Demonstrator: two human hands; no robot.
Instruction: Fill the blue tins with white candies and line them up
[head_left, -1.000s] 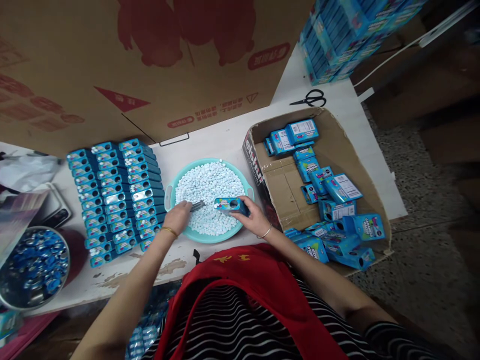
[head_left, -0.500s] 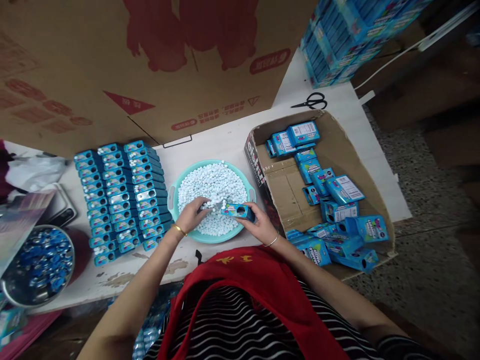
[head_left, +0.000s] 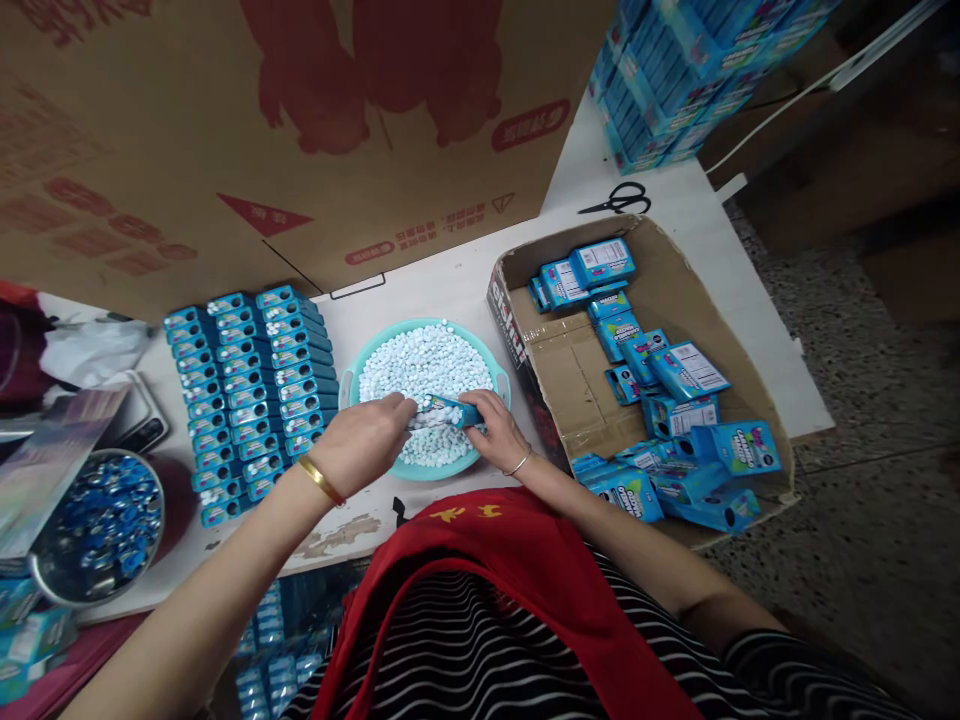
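A pale green basin (head_left: 351, 372) full of small white candies (head_left: 420, 355) stands on the table below my hands. My right hand (head_left: 496, 432) is closed around one end of a small blue candy box (head_left: 471, 412), held over the basin. White candies lie across the box's top face, and its hole is covered from view. Beside the box's other end, my left hand (head_left: 375, 430) has its fingers pinched together among candies. What it holds is mostly hidden; a see-through edge shows below the fingers.
Rows of blue boxes (head_left: 247, 400) stand at left, some with candies showing in their holes. An open carton (head_left: 570, 370) of blue boxes is at right, near black scissors (head_left: 619, 198). A metal bowl (head_left: 45, 560) holds blue wrapped pieces. A large carton (head_left: 420, 200) stands behind.
The left hand has moved in against the candy box, its wrist turned over. The box has tilted, and candies now cover its top face where the hole showed before.
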